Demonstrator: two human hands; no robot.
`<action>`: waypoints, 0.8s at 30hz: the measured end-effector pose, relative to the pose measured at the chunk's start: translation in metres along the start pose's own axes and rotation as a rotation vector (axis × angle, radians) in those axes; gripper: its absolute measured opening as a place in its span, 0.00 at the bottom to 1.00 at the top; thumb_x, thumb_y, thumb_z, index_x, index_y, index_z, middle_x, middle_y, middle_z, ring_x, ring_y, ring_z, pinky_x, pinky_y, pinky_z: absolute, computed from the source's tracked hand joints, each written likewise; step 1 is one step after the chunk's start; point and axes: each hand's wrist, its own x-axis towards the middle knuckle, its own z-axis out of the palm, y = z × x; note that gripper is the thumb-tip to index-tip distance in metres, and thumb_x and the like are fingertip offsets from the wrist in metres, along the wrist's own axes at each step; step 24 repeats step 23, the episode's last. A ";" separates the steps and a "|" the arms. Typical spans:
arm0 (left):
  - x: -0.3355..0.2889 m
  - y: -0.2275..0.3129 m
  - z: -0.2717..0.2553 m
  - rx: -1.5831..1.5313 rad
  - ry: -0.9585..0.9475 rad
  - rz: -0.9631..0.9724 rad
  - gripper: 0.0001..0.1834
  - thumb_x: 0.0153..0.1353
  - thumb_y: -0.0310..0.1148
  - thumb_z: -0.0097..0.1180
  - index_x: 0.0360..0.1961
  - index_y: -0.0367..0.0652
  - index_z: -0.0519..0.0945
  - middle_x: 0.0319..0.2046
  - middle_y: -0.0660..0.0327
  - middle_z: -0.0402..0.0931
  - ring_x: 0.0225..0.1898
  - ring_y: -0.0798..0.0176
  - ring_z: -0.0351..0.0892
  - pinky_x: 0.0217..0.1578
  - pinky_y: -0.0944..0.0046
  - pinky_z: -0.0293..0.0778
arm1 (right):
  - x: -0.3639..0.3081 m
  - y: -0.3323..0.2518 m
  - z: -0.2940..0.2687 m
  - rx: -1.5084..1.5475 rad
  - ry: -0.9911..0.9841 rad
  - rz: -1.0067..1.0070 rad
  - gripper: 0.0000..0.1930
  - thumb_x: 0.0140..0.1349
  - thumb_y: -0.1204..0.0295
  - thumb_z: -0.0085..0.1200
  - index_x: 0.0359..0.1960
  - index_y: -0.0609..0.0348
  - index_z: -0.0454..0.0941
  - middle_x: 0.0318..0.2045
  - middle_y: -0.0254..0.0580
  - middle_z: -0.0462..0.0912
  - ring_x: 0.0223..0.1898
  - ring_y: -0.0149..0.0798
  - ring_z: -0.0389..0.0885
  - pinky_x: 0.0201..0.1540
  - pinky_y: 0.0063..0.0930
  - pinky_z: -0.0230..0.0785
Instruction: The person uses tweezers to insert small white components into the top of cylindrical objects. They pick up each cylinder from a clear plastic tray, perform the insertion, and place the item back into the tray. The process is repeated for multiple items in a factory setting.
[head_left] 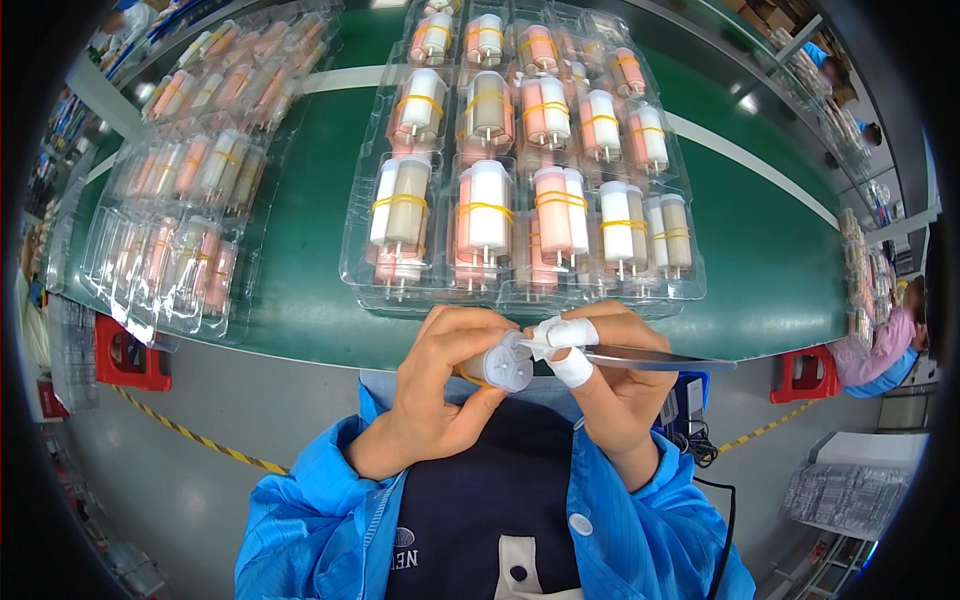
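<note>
My left hand point(440, 385) is closed around a cluster of cylindrical tubes point(507, 367), its clear end turned up toward me and a yellow band showing at its side. My right hand point(620, 370), with white wraps on thumb and forefinger, meets it from the right. A long, flat, silvery metal tool point(660, 357) lies in that hand and sticks out to the right; it looks like tweezers. Between the wrapped fingertips, touching or almost touching the cluster, is something small and white that I cannot make out. Both hands are just off the near edge of the green table point(290, 300).
Beyond my hands, stacked clear plastic trays point(520, 290) hold several banded bundles of pink, white and grey tubes point(485, 210). More filled trays point(175, 190) stand at the left. Red stools point(133, 352) are under both sides. People work at the far right.
</note>
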 end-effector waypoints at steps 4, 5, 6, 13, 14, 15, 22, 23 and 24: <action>0.000 -0.002 0.000 0.018 -0.009 0.021 0.25 0.46 0.19 0.62 0.47 0.38 0.69 0.43 0.47 0.75 0.39 0.51 0.75 0.40 0.58 0.70 | -0.001 0.000 0.001 0.004 0.016 0.013 0.07 0.52 0.81 0.60 0.35 0.65 0.81 0.31 0.47 0.82 0.32 0.35 0.81 0.34 0.24 0.73; 0.000 -0.002 -0.001 0.022 -0.014 0.029 0.25 0.46 0.19 0.62 0.47 0.38 0.69 0.43 0.47 0.75 0.39 0.51 0.75 0.40 0.58 0.70 | -0.001 0.000 0.001 0.006 0.017 0.012 0.07 0.52 0.81 0.60 0.35 0.65 0.81 0.31 0.48 0.82 0.32 0.35 0.81 0.34 0.24 0.73; 0.000 -0.002 -0.001 0.025 -0.018 0.034 0.25 0.46 0.19 0.62 0.47 0.38 0.69 0.43 0.47 0.75 0.39 0.51 0.75 0.40 0.58 0.70 | -0.001 0.000 0.000 -0.005 0.001 -0.007 0.07 0.52 0.81 0.60 0.35 0.65 0.81 0.31 0.48 0.82 0.32 0.35 0.81 0.34 0.24 0.73; 0.000 -0.001 0.000 0.032 -0.015 0.041 0.25 0.45 0.18 0.61 0.47 0.38 0.69 0.42 0.47 0.75 0.39 0.50 0.75 0.40 0.58 0.70 | 0.002 0.000 -0.003 -0.047 -0.042 -0.054 0.07 0.52 0.81 0.60 0.34 0.65 0.81 0.31 0.49 0.83 0.31 0.36 0.81 0.33 0.24 0.73; 0.000 -0.001 0.000 0.029 -0.013 0.039 0.25 0.45 0.18 0.61 0.47 0.38 0.69 0.42 0.47 0.75 0.39 0.50 0.75 0.40 0.58 0.70 | 0.002 -0.001 -0.003 -0.045 -0.045 -0.055 0.07 0.52 0.82 0.60 0.34 0.65 0.81 0.30 0.49 0.83 0.31 0.36 0.81 0.33 0.24 0.73; 0.000 -0.001 0.000 0.035 -0.011 0.040 0.25 0.45 0.17 0.61 0.47 0.38 0.69 0.42 0.47 0.75 0.39 0.50 0.75 0.40 0.58 0.70 | 0.003 -0.001 -0.003 -0.061 -0.052 -0.057 0.07 0.52 0.82 0.60 0.34 0.66 0.81 0.30 0.48 0.82 0.31 0.36 0.81 0.32 0.24 0.73; 0.005 0.003 -0.007 0.203 -0.055 0.144 0.29 0.43 0.16 0.60 0.49 0.38 0.69 0.43 0.48 0.74 0.39 0.50 0.74 0.40 0.56 0.70 | 0.008 -0.007 -0.002 -0.164 -0.118 -0.079 0.08 0.51 0.81 0.61 0.34 0.65 0.81 0.30 0.49 0.82 0.28 0.39 0.81 0.31 0.24 0.73; 0.006 0.003 -0.008 0.230 -0.071 0.167 0.29 0.43 0.15 0.59 0.50 0.38 0.68 0.44 0.49 0.74 0.40 0.50 0.74 0.40 0.55 0.70 | 0.009 -0.009 -0.002 -0.167 -0.130 -0.071 0.08 0.51 0.81 0.61 0.34 0.64 0.81 0.30 0.49 0.82 0.28 0.39 0.81 0.31 0.24 0.73; 0.006 0.003 -0.008 0.230 -0.071 0.167 0.29 0.43 0.15 0.59 0.50 0.38 0.68 0.44 0.49 0.74 0.40 0.50 0.74 0.40 0.55 0.70 | 0.009 -0.009 -0.002 -0.167 -0.130 -0.071 0.08 0.51 0.81 0.61 0.34 0.64 0.81 0.30 0.49 0.82 0.28 0.39 0.81 0.31 0.24 0.73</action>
